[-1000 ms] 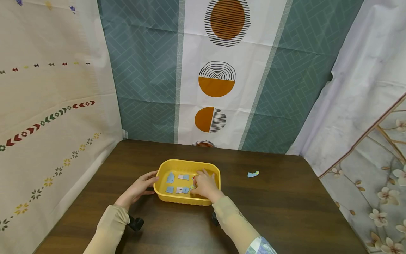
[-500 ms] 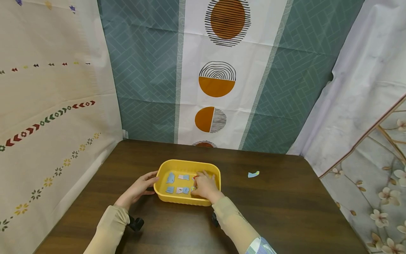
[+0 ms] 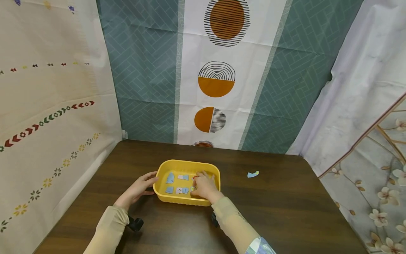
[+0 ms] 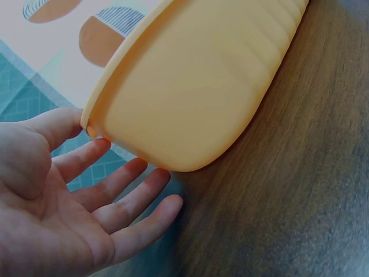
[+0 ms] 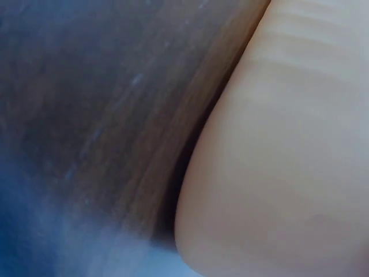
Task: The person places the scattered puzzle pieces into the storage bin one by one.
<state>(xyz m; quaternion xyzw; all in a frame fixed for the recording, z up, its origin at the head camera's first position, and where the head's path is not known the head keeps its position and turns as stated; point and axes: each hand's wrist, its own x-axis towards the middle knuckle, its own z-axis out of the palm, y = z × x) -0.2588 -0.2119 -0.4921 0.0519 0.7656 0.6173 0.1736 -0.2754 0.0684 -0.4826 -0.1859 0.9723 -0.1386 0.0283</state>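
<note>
A yellow plastic tray [image 3: 181, 201] stands on the dark wooden table, several flat puzzle pieces lying spread on its floor. Blue and pink-white pieces such as this puzzle piece [image 3: 170, 177] lie in its left and middle parts. My left hand [image 3: 139, 186] holds the tray's left end, the thumb [image 4: 60, 124] at the rim and the fingertips against the outer wall. Inside the right part my right hand [image 3: 206, 186] reaches down, fingers and thumb spread beside a piece with red and a piece with yellow. The hand partly covers both; I cannot tell whether it pinches one.
To the right of the tray, a single blue and yellow puzzle piece [image 3: 253, 174] lies on the table [image 3: 279, 211]. A patterned curtain [image 3: 219, 116] hangs behind the table, with light cloths at both sides. Each wrist wears a small black camera [image 3: 135, 223].
The right hand's fingers have shifted slightly inside the tray, and more of the red-marked piece shows beside them. The left hand and the tray stay in place.
</note>
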